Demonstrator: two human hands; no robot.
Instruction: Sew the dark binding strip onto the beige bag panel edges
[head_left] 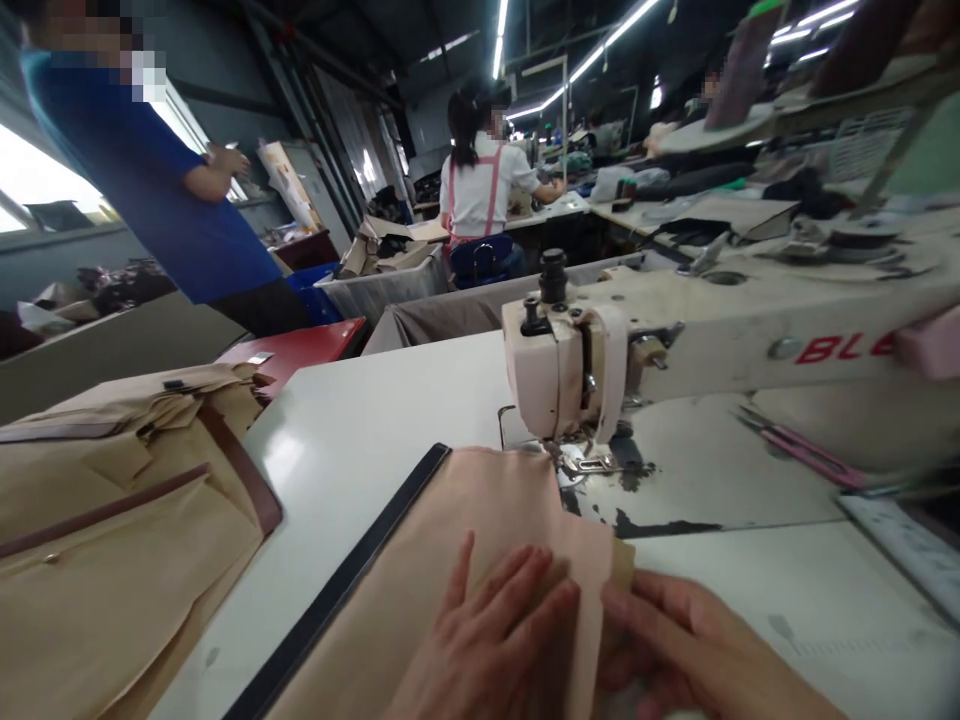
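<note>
From here I see my left hand (487, 635) lying open and flat on a peach cloth panel (457, 530), fingers spread, while my right hand (694, 640) rests on a folded band of the same cloth (589, 590), fingers bent over its edge; I cannot tell whether it is gripping, because the thumb is out of sight. The panel lies on the white sewing table (360, 420), its far end reaching the presser foot (589, 462) under the cream sewing machine (566, 370), and a dark strip (349, 570) runs along its left edge. To the left, a stack of tan bags (112, 510) with brown straps (236, 465) sits on the table's edge. To the right, pink-handled snips (802, 455) lie on the machine bed, and a white ruler (907, 545) lies at the table's right edge. Farther out, a person in a blue shirt (135, 170) stands by a red tabletop (292, 350), and a seated person in a white shirt with pink straps (484, 185) works at a table beyond a bin of cardboard pieces (382, 265).
</note>
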